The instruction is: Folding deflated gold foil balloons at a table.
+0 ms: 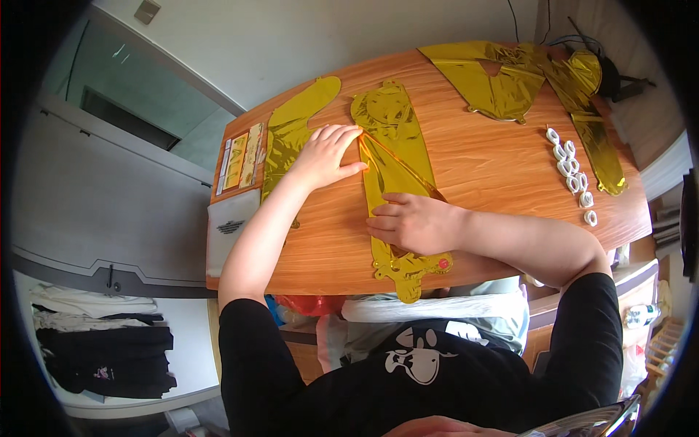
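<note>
A flat, uninflated gold foil balloon lies lengthwise on the wooden table in front of me, its tabbed end reaching over the near edge. A raised fold runs diagonally across its middle. My left hand is at the balloon's left edge, fingers stretched out and touching the fold's upper end, thumb apart. Lower down, my right hand rests on the foil with its fingers spread. Beside my left hand lies another flat gold foil balloon, partly hidden by my forearm.
More gold foil balloons spread over the far right, near dark cables. Several white ribbon rolls lie on the right of the wooden table. Flat printed strips and a pale packet sit at its left edge.
</note>
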`<state>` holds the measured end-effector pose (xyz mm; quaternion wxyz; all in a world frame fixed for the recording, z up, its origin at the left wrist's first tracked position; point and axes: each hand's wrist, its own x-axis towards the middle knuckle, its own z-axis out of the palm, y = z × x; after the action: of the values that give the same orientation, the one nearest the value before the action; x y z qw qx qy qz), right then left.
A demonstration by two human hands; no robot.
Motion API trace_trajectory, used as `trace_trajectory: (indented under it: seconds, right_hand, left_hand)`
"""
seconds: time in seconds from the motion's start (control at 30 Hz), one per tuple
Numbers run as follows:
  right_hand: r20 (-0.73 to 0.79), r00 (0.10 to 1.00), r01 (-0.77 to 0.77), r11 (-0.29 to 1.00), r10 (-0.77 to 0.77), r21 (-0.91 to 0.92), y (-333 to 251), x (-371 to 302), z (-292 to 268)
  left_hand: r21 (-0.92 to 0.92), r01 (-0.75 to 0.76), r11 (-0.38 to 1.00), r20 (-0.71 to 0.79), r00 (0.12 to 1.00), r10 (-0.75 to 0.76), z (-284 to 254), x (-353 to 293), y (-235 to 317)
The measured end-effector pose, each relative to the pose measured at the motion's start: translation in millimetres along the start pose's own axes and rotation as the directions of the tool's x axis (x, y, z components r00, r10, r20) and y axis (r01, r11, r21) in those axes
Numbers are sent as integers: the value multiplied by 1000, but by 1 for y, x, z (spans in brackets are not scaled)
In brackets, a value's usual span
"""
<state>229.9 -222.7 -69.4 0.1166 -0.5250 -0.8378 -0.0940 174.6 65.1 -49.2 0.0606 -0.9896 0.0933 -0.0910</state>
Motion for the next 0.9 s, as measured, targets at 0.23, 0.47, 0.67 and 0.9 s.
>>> trace_trajectory:
  seconds: [0.23,0.47,0.67,0.9]
  right_hand:
    - [33,999,-6,998,4,68,0,-2,7]
    - [113,993,-36,987,18,154,2,-1,11]
    - [136,991,-34,986,12,161,3,0,13]
    - [131,990,-66,986,45,156,2,-3,11]
  left_hand:
    - [-34,25,999,130,991,-20,-13,8,1]
    - [-29,123,992,329,938,-107,-28,15,10]
    - [-33,270,962,476,851,-222,-45,25,21]
    - [-220,338,915,442,871,-215,-47,24,61]
